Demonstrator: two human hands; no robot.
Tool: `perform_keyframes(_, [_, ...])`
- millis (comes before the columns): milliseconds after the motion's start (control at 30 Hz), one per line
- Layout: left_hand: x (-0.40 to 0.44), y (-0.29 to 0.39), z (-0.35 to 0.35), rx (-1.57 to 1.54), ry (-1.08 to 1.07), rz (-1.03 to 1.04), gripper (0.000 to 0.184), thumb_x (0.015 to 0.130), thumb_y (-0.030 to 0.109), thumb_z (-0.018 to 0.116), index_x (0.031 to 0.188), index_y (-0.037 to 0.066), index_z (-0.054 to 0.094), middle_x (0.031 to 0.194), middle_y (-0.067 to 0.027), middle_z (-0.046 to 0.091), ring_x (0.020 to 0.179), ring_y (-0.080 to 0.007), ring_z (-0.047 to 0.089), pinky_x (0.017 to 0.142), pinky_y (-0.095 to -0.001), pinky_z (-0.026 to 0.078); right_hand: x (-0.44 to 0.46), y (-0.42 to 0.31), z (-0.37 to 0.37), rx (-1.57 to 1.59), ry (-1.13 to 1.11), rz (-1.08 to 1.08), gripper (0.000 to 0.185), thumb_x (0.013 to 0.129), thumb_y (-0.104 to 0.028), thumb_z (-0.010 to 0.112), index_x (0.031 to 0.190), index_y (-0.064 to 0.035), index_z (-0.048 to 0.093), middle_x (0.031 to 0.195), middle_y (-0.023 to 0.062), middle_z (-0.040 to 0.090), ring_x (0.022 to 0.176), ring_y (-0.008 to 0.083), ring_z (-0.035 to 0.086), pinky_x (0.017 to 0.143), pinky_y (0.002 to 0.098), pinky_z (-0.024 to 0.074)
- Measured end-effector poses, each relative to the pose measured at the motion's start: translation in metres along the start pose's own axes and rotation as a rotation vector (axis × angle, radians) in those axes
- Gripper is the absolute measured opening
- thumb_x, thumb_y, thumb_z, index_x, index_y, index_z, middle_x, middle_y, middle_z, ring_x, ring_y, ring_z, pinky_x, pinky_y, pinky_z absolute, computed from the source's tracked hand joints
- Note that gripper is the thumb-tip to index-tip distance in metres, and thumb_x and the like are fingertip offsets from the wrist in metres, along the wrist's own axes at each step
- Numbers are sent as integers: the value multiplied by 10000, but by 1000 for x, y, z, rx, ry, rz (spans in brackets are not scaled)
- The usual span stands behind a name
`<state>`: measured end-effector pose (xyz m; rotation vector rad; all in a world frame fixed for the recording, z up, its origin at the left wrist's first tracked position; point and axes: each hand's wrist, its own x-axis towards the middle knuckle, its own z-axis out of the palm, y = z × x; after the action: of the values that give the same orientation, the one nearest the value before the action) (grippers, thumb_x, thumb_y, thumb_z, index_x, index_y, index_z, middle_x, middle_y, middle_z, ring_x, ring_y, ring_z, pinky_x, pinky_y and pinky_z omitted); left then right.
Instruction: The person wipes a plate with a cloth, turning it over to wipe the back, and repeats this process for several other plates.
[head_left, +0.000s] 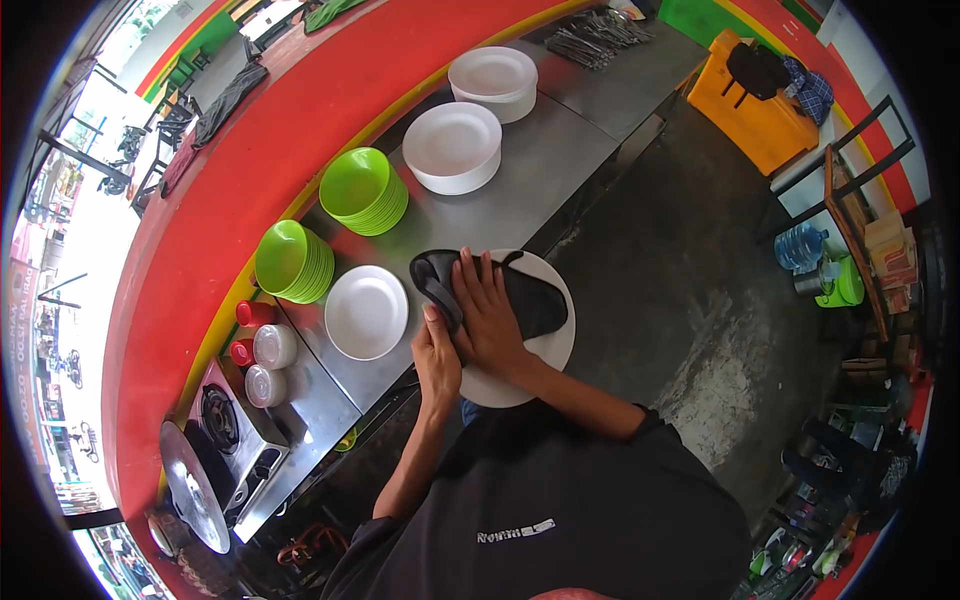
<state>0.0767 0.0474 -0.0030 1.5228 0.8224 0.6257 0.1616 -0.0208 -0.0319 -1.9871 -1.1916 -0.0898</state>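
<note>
A large white plate (556, 350) is held in front of my body, with a black cloth (540, 300) spread over much of it. At the plate's left edge is my left hand (437, 360), closed on the rim with its thumb up by a fold of the cloth; its other fingers are mostly hidden. My right hand (488, 315) lies flat on top of the cloth, fingers stretched out. Just left of my hands, a white plate (367, 313) sits on the metal counter (545, 185).
Stacks of green bowls (358, 185) and white plates (452, 145) line the counter. Cutlery (595, 38) lies at its far end. Nearer are plastic tubs (273, 346), red lids (254, 313) and a gas stove (225, 420). An orange table (745, 110) stands at the upper right.
</note>
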Motion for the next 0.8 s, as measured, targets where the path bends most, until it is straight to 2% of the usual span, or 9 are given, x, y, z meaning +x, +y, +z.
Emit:
perform_keyframes(133, [1,7,-15,255,-60,-122,573,1066,445,412,969,-81,616,755,2,537,730,-87,428,645,-275,381,31,29,-16,-31,154,-73,621,867,-243,598,1417,-7,432,1443,204,453,1388,442,345,1109,613,257])
perform_keyframes(167, [2,9,-19,260,-63,-115,578,1066,445,412,986,-87,623,766,-6,550,737,-89,439,649,-272,389,40,39,-20,-41,250,-79,437,887,-253,614,1256,-23,565,1116,149,631,1114,379,577,956,530,425])
perform_keyframes(233, [5,10,-24,272,-73,-102,590,1065,446,413,1019,-98,636,788,-23,576,749,-93,460,658,-267,403,43,71,-13,36,262,71,332,929,-252,609,1152,-6,618,875,123,634,794,357,629,744,433,497])
perform_keyframes(300, [11,-2,-28,96,1,-42,583,1062,443,427,1058,-98,645,829,-42,609,779,-97,490,671,-267,425,48,107,-15,80,317,216,304,977,-272,582,1072,12,636,789,88,629,642,287,621,592,387,475])
perform_keyframes(367, [18,-8,-36,-69,56,-74,583,1061,449,422,1169,-89,617,960,-95,665,861,-136,592,736,-292,496,51,127,-41,764,303,628,354,1014,-324,537,1047,13,642,852,66,665,689,226,655,625,368,502])
perform_keyframes(467, [22,10,-48,-351,36,-264,616,1061,471,386,1282,-80,546,1111,-155,664,971,-209,656,832,-326,540,43,124,-71,1391,581,769,327,1022,-271,504,1178,3,592,911,99,670,774,181,669,688,311,538])
perform_keyframes(633, [29,-3,-53,-537,-148,-508,548,1071,378,356,1363,-73,468,1248,-211,605,1101,-294,637,928,-384,529,-8,122,-33,1620,602,122,395,1012,-236,480,1308,25,494,1163,126,621,1079,205,614,932,315,499])
perform_keyframes(700, [34,-32,-51,-537,-233,-513,524,1072,341,336,1392,-59,447,1290,-219,582,1170,-306,604,987,-403,498,-20,131,-16,1423,678,-7,376,973,-174,491,1280,42,513,1152,111,615,1059,182,585,919,289,469])
perform_keyframes(800, [23,-9,-42,-479,-309,-218,519,1072,333,285,1410,-29,443,1335,-219,556,1253,-319,543,1072,-436,420,-5,92,-33,893,865,119,311,913,-53,510,1185,75,588,1083,64,629,939,137,568,858,217,415])
